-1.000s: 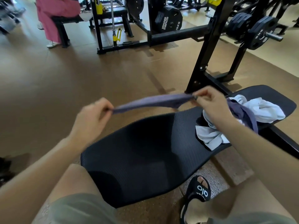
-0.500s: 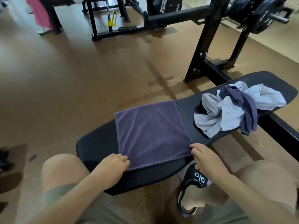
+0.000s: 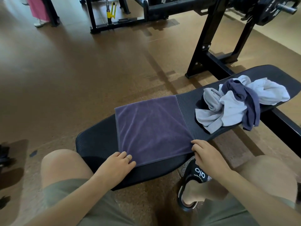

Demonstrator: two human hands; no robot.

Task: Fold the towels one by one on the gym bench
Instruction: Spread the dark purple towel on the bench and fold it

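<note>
Gym floor here is that brown rubbery speckled stuff (image 3: 81, 70), with a black rack frame (image 3: 210, 46) standing behind the worktop and a loaded plate stack (image 3: 268, 10) up in the top right corner. Further back there's another black frame with a yellow bit (image 3: 112, 12) on it, plus someone in pink (image 3: 38, 7) by a far bench. The worktop (image 3: 97, 142) is a black ribbed pad running diagonally from near-left to far-right. A purple towel (image 3: 151, 126) lies spread flat on the near half, its far edge hanging slightly past the pad. The left hand (image 3: 117, 167) rests on the towel's near-left corner, fingers lightly bent, ring showing. The right hand (image 3: 206, 154) is at the near-right corner, fingers curled onto the edge; can't tell if it's actually pinching. At the far end sits a crumpled pile of towels (image 3: 241, 103), pale grey ones with a dark blue one draped across. A black slide sandal (image 3: 195, 176) is on the floor beside the pad.
</note>
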